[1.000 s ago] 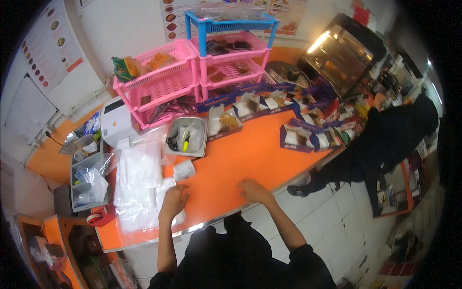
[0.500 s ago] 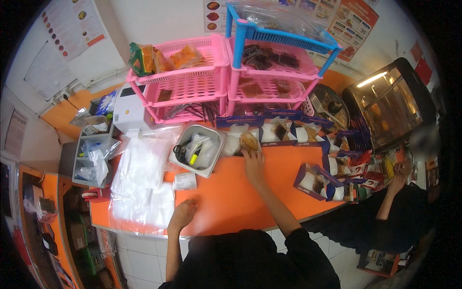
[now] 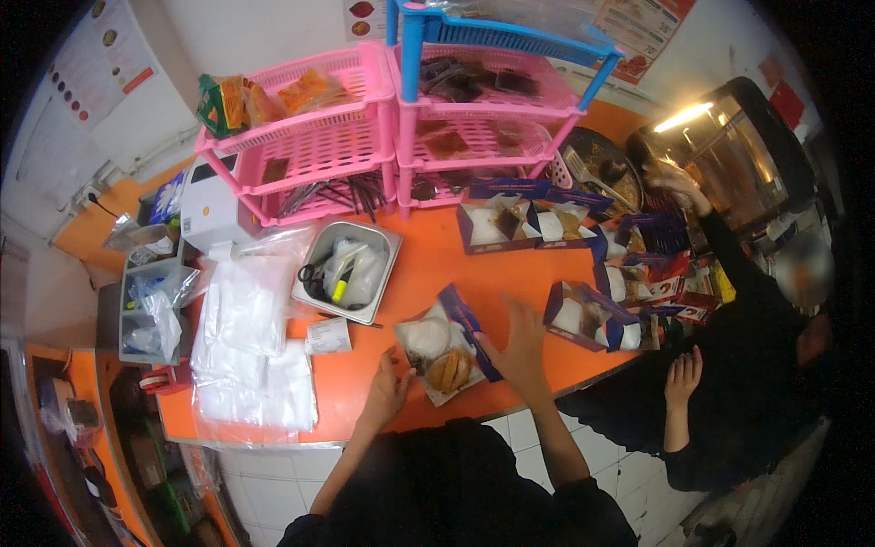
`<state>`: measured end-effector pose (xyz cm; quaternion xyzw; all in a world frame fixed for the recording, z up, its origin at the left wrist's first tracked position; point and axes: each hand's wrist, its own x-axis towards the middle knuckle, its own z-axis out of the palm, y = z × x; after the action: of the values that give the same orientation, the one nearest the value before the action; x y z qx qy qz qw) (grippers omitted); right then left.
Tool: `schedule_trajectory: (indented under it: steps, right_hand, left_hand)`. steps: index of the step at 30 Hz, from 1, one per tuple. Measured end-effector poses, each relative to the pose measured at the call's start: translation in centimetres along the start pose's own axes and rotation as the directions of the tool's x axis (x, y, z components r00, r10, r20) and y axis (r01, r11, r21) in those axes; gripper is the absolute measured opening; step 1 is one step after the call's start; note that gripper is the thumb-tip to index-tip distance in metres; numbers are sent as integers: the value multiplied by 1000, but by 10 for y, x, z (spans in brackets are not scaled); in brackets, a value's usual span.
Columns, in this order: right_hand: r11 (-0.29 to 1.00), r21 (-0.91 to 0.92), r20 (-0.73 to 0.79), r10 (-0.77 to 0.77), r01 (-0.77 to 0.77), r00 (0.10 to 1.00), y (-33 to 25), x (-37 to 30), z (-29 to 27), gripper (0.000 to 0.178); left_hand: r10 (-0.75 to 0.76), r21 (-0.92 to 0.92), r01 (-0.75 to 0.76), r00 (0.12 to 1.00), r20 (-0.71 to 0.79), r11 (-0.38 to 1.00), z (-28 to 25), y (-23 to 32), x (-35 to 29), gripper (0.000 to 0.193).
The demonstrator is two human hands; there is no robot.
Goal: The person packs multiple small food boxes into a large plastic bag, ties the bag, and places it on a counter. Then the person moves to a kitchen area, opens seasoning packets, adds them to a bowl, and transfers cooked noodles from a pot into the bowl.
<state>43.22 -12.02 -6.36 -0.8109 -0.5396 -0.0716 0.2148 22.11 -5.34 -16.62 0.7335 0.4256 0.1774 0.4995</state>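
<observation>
An open meal box (image 3: 444, 395), blue outside and white inside, lies tilted near the front edge of the orange table (image 3: 437, 301). In it are a mound of white rice (image 3: 428, 337), some dark food beside the rice, and a golden-brown fried piece (image 3: 450, 372). My left hand (image 3: 386, 394) is at the box's left side, fingers stretched out and close to or touching its edge. At the raised blue lid (image 3: 469, 328) is my right hand (image 3: 522, 351), fingers spread and slightly blurred, the thumb by the lid. Neither hand grips anything visible.
Several filled boxes (image 3: 492, 228) stand right and behind. A metal tub (image 3: 378, 305) with scissors, a receipt (image 3: 328, 335) and clear plastic bags (image 3: 241, 365) lie left. Pink racks (image 3: 310, 173) stand behind. At right, a co-worker's hand (image 3: 679, 182) is near a lit display case (image 3: 715, 155).
The box with the fried piece has come from the back row to the table's front, turned. My left hand has moved to it. The co-worker's arm now reaches toward the display case.
</observation>
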Motion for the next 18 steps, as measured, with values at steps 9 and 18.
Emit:
schedule_trajectory:
  steps: [9,18]
  right_hand:
    - [368,714,598,123,-596,792,-2,-74,-18,56]
    - [616,758,405,-182,-217,896,71,-93,14,62]
  left_hand:
    - [436,49,-471,846,306,881,-10,31,2,54]
    - [456,-252,-398,589,667,882,-1,36,-24,65]
